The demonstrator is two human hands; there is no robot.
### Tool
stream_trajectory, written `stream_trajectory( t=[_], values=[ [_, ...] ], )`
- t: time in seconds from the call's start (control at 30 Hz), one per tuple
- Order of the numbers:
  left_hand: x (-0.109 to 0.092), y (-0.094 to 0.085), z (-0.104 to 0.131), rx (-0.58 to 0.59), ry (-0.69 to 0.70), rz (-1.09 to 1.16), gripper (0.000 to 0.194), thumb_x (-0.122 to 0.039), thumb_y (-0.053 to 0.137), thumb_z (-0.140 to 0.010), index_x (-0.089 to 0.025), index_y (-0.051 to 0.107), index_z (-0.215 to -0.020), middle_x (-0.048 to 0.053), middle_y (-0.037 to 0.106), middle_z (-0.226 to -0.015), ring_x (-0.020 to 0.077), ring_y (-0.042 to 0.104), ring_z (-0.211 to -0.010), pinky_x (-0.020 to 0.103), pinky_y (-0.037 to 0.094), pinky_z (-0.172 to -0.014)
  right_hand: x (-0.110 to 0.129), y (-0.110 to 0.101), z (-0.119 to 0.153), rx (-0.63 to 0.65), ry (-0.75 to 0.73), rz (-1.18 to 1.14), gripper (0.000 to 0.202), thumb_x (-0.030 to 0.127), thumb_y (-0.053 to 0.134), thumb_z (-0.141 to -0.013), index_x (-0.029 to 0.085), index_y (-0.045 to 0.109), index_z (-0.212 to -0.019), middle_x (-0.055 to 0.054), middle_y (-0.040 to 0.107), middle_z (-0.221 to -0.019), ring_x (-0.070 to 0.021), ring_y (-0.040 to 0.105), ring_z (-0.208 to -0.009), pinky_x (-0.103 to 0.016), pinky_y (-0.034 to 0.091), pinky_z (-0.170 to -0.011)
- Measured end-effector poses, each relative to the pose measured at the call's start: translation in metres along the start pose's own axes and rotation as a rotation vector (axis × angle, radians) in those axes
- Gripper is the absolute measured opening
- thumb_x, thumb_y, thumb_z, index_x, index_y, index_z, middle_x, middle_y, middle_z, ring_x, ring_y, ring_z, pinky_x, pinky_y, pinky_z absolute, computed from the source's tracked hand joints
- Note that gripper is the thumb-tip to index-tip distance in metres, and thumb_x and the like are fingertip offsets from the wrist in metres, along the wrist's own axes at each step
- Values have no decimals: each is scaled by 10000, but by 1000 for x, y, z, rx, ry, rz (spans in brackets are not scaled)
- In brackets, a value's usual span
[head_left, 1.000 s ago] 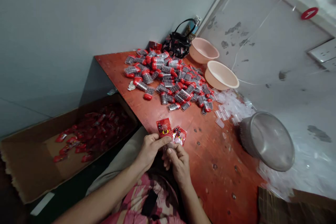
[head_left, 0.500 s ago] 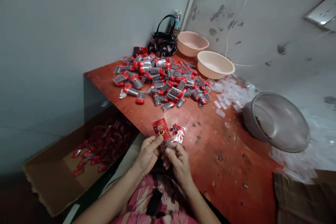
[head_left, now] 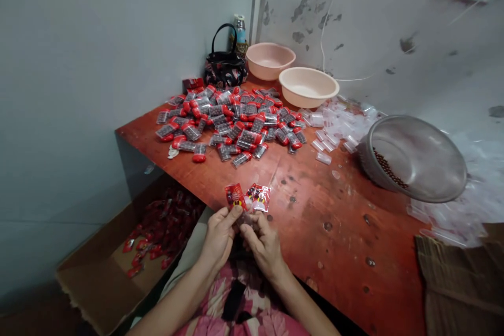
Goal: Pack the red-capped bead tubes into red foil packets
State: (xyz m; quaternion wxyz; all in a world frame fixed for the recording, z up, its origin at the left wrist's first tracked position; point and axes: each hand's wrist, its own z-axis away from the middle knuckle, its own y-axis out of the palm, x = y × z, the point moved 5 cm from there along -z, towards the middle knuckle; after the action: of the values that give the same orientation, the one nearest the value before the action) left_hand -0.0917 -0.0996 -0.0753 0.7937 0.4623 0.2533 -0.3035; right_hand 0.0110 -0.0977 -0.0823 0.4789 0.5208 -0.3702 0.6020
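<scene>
My left hand [head_left: 219, 233] pinches a small red printed packet [head_left: 235, 195] between thumb and fingers, close to the table's near edge. Beside it, my right hand [head_left: 264, 244] is closed around a small clear container with dark contents [head_left: 244, 219]; the fingers partly cover it. The two hands nearly touch, and the packet stands up just above the container. Right behind them, other red printed packets [head_left: 261, 197] lie on the red table [head_left: 299, 231]. Farther back is a heap of clear containers with dark balls and red ends [head_left: 248, 139].
A grey basin [head_left: 417, 157] with brown balls stands at right, amid empty clear containers [head_left: 342, 126]. Two pale basins [head_left: 309, 86] and a black handbag [head_left: 225, 69] sit at the back. Below left, a cardboard box [head_left: 90, 286] holds red packets. Brown cardboard [head_left: 460, 283] lies at lower right.
The view has turned slightly right, so the table things appear shifted left. Both hands stay together, still holding the red packet and the small container.
</scene>
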Motion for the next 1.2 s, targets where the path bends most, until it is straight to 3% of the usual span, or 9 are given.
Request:
stream_trajectory(
  t=[0.17, 0.5, 0.63, 0.7, 0.83, 0.9, 0.97, 1.1, 1.2],
  values=[
    [18, 4, 4, 61, -91, -65, 303, -428, 602, -717, -142, 538, -640, -69, 410, -409, 80, 375, -281, 210, 321, -291, -11, 8, -2, 23, 118, -407, 247, 393, 574, -779, 174, 459, -781, 37, 583, -536, -54, 459, -321, -139, 354, -316],
    [25, -1, 11, 180, -113, -68, 294, -343, 624, -730, -126, 516, -564, -25, 456, -446, 85, 440, -422, 222, 367, -447, -13, 13, -10, -11, 174, -599, 405, 409, 676, -683, 216, 320, -688, 78, 532, -384, -76, 462, -265, -113, 300, -258],
    [16, -6, 13, 96, -94, 115, 240, -263, 639, -728, -121, 541, -560, -30, 471, -468, 65, 421, -409, 195, 357, -410, -6, 20, -11, 50, 162, -549, 369, 444, 636, -713, 212, 349, -732, 50, 593, -479, -91, 519, -319, -139, 369, -294],
    [0, -18, 11, 33, -55, 216, 165, -274, 630, -734, -124, 609, -670, 13, 587, -587, 95, 517, -486, 212, 428, -456, -2, 18, -9, 80, 162, -506, 340, 449, 616, -728, 207, 395, -814, 18, 641, -601, -105, 582, -412, -167, 435, -360],
    [-45, -66, 8, -239, 242, 297, 531, -587, 483, -736, -120, 640, -934, 135, 653, -1010, 238, 604, -927, 336, 508, -752, 6, -4, -5, 31, 128, -397, 274, 384, 589, -772, 193, 438, -898, -19, 661, -716, -105, 608, -500, -169, 456, -411],
    [-54, -78, 7, -288, 292, 156, 610, -635, 447, -720, -124, 623, -1003, 149, 639, -1058, 268, 594, -971, 379, 494, -797, 11, -22, -5, -22, 99, -354, 242, 364, 568, -792, 190, 447, -908, -12, 650, -697, -98, 590, -480, -161, 436, -393],
    [-50, -68, 3, -210, 308, -162, 501, -535, 546, -719, -163, 618, -1046, 129, 625, -1102, 277, 582, -999, 410, 452, -868, 18, -40, -7, -88, 64, -303, 231, 356, 563, -798, 192, 451, -916, 0, 637, -672, -96, 578, -465, -159, 420, -380],
    [-27, -7, -10, 127, 587, -968, 370, -307, 638, -708, -267, 622, -1075, 56, 539, -1246, 281, 392, -1216, 433, 210, -1052, 25, -64, -10, -153, 29, -203, 225, 351, 568, -794, 192, 464, -913, 6, 630, -653, -100, 578, -473, -165, 418, -397],
    [-6, 24, -26, 237, 752, -1368, 374, -267, 560, -772, -266, 575, -1145, 72, 474, -1306, 303, 293, -1271, 501, 120, -1053, 25, -70, -10, -128, 35, -135, 224, 355, 572, -787, 189, 475, -902, 7, 630, -660, -97, 569, -471, -173, 419, -408]
  ],
)
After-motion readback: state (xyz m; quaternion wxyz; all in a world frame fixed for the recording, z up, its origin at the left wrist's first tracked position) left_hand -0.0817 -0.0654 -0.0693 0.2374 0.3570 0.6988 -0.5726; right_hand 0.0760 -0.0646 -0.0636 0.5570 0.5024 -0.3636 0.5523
